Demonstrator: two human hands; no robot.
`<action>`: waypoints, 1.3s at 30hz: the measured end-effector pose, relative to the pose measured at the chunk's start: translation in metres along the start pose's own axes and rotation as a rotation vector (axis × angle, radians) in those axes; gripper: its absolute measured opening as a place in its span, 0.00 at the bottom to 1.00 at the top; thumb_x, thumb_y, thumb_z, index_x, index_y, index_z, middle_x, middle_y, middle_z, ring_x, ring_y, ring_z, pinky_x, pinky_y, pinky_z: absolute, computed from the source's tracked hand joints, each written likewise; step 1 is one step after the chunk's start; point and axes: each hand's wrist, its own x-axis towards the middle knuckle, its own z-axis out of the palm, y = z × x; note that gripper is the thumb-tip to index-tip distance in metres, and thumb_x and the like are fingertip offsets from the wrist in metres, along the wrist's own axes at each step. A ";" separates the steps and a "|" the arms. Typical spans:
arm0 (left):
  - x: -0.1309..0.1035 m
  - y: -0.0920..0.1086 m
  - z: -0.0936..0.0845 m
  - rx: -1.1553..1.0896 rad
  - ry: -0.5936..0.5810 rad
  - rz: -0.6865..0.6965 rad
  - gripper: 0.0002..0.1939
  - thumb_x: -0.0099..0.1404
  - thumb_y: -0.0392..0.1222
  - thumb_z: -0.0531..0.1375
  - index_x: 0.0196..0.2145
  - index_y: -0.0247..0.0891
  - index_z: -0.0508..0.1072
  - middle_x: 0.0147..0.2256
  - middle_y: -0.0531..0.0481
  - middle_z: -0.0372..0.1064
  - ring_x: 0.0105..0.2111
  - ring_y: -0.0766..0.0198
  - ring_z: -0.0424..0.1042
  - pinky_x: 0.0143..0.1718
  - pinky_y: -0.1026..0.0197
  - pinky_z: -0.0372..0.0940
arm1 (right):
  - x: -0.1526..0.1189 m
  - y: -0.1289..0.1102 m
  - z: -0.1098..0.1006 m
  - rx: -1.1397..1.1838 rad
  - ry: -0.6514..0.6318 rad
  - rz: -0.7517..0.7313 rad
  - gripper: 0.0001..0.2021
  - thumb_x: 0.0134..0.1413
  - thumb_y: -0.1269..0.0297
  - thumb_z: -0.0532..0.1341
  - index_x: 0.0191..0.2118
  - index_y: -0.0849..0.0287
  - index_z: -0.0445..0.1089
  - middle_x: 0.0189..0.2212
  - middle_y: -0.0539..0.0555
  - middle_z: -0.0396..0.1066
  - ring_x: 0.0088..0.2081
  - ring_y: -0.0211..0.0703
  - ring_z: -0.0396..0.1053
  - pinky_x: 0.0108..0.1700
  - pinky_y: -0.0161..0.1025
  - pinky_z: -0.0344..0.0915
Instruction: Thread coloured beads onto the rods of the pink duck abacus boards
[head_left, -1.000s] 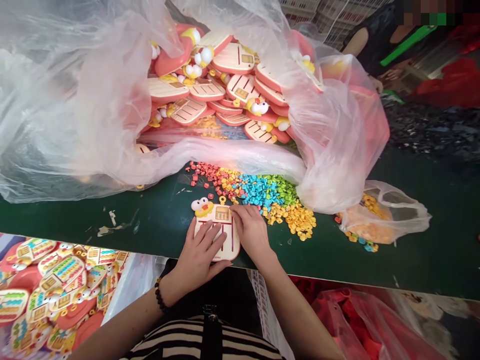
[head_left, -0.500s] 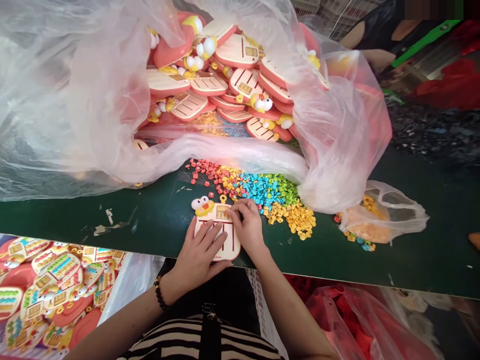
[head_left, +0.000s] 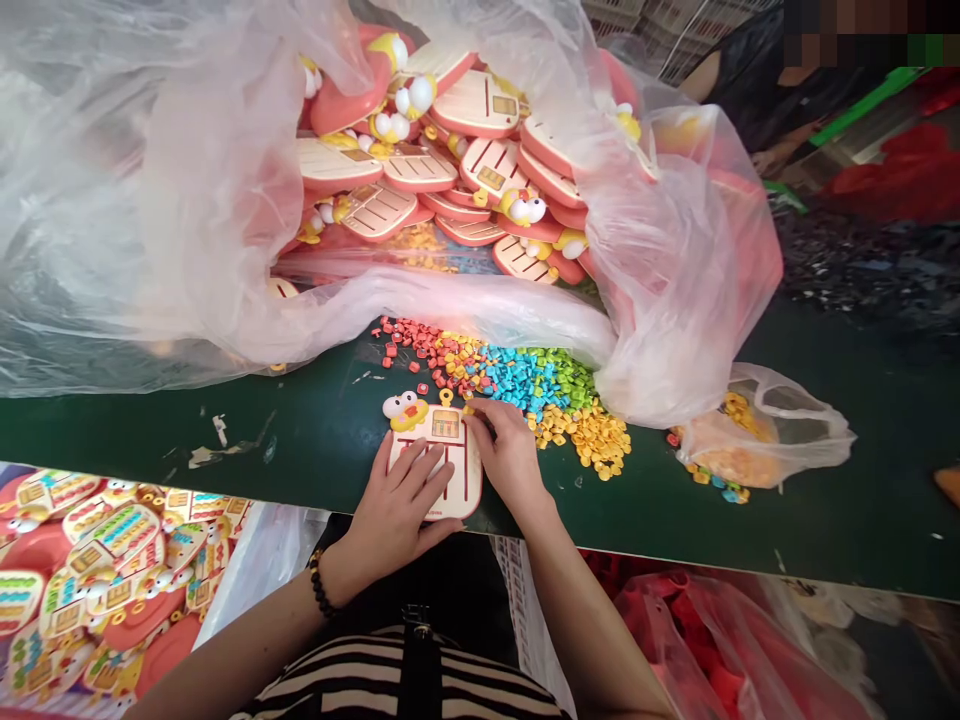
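Observation:
A cream toy board point(head_left: 474, 470) with dark red slots lies on the green table, a yellow-beaked, big-eyed duck head point(head_left: 406, 410) at its top left corner. My left hand point(head_left: 409, 495) rests flat across the board's lower left part, fingers spread. At its upper right edge, my right hand point(head_left: 506, 445) pinches a small yellow piece point(head_left: 468, 408) between thumb and forefinger. Just beyond lie heaps of small plastic pieces: red point(head_left: 420, 345), blue point(head_left: 521, 378), green point(head_left: 574, 380) and yellow point(head_left: 600, 440).
A big clear plastic bag point(head_left: 660, 300) full of similar boards point(head_left: 420, 165) stands behind the heaps. At right lies a small bag point(head_left: 739, 455) of yellow pieces. Boards with coloured pieces point(head_left: 112, 560) fill a container at lower left. Another person's arm point(head_left: 780, 150) shows at upper right.
My right hand has shifted slightly right, off the board's small picture window to its upper right edge, and a yellow piece now shows at the fingertips. My left hand has stayed in place.

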 end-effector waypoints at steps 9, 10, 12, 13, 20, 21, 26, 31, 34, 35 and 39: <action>-0.002 0.001 0.002 -0.063 0.021 -0.069 0.32 0.64 0.55 0.57 0.59 0.32 0.59 0.55 0.35 0.66 0.59 0.48 0.60 0.63 0.37 0.46 | -0.037 -0.012 0.009 -0.182 0.017 -0.038 0.16 0.63 0.66 0.52 0.52 0.57 0.71 0.49 0.57 0.74 0.52 0.50 0.68 0.53 0.49 0.66; -0.002 0.001 0.002 -0.073 0.037 -0.089 0.36 0.64 0.57 0.57 0.61 0.30 0.55 0.55 0.33 0.64 0.60 0.47 0.60 0.63 0.38 0.48 | -0.044 -0.015 0.010 -0.185 0.013 -0.035 0.17 0.64 0.66 0.52 0.55 0.59 0.68 0.52 0.59 0.72 0.55 0.51 0.66 0.53 0.50 0.65; -0.002 0.000 0.003 -0.082 0.062 -0.105 0.42 0.63 0.59 0.57 0.64 0.28 0.47 0.56 0.30 0.62 0.60 0.47 0.58 0.62 0.39 0.52 | -0.055 -0.022 0.011 -0.209 -0.004 -0.045 0.21 0.64 0.64 0.51 0.60 0.60 0.62 0.57 0.61 0.67 0.61 0.54 0.59 0.54 0.52 0.64; -0.002 0.000 0.003 -0.081 0.067 -0.102 0.44 0.63 0.59 0.57 0.64 0.27 0.44 0.57 0.30 0.61 0.61 0.47 0.58 0.61 0.40 0.53 | -0.059 -0.024 0.011 -0.226 -0.014 -0.058 0.22 0.65 0.64 0.50 0.62 0.60 0.60 0.58 0.62 0.65 0.63 0.55 0.57 0.54 0.53 0.64; -0.003 -0.002 0.006 -0.073 0.054 -0.101 0.46 0.64 0.58 0.56 0.65 0.27 0.39 0.57 0.29 0.61 0.59 0.46 0.61 0.60 0.40 0.55 | -0.064 -0.032 0.013 -0.285 0.048 -0.197 0.17 0.62 0.68 0.54 0.56 0.62 0.67 0.52 0.64 0.72 0.57 0.52 0.66 0.54 0.51 0.63; -0.004 -0.002 0.006 -0.076 0.053 -0.096 0.45 0.64 0.57 0.56 0.66 0.28 0.39 0.56 0.30 0.61 0.59 0.47 0.61 0.60 0.40 0.54 | -0.063 -0.033 0.013 -0.277 0.050 -0.213 0.17 0.62 0.70 0.53 0.55 0.62 0.68 0.51 0.64 0.72 0.57 0.51 0.66 0.54 0.51 0.64; -0.004 -0.004 0.003 -0.091 0.021 -0.082 0.46 0.62 0.57 0.58 0.65 0.28 0.41 0.57 0.31 0.61 0.59 0.48 0.60 0.61 0.41 0.51 | -0.038 -0.026 0.008 -0.035 -0.069 -0.272 0.19 0.62 0.73 0.49 0.55 0.59 0.67 0.50 0.58 0.73 0.53 0.45 0.69 0.51 0.45 0.66; 0.006 -0.002 -0.008 -0.001 -0.113 -0.082 0.44 0.56 0.61 0.62 0.63 0.36 0.55 0.61 0.37 0.58 0.58 0.46 0.60 0.61 0.43 0.49 | 0.010 0.006 0.001 -0.131 0.028 -0.049 0.12 0.62 0.69 0.53 0.43 0.57 0.73 0.38 0.57 0.77 0.40 0.48 0.71 0.44 0.45 0.67; 0.009 -0.002 -0.010 0.057 -0.148 -0.061 0.39 0.56 0.63 0.61 0.59 0.38 0.62 0.61 0.40 0.60 0.55 0.46 0.61 0.59 0.42 0.50 | 0.023 0.014 0.003 -0.215 -0.043 -0.062 0.10 0.60 0.70 0.55 0.37 0.58 0.74 0.31 0.57 0.76 0.36 0.49 0.70 0.42 0.45 0.67; 0.008 -0.002 -0.010 0.062 -0.143 -0.059 0.40 0.56 0.63 0.61 0.59 0.37 0.63 0.60 0.40 0.60 0.55 0.45 0.61 0.59 0.42 0.50 | 0.023 0.014 0.003 -0.202 -0.031 -0.058 0.10 0.60 0.69 0.55 0.37 0.57 0.74 0.32 0.57 0.76 0.36 0.48 0.70 0.41 0.44 0.67; 0.003 -0.004 -0.005 0.000 -0.064 -0.022 0.34 0.60 0.62 0.59 0.55 0.35 0.67 0.54 0.38 0.67 0.55 0.47 0.62 0.60 0.40 0.48 | 0.008 0.006 0.004 -0.044 0.045 -0.023 0.11 0.63 0.63 0.54 0.42 0.54 0.74 0.36 0.54 0.77 0.37 0.46 0.71 0.41 0.44 0.68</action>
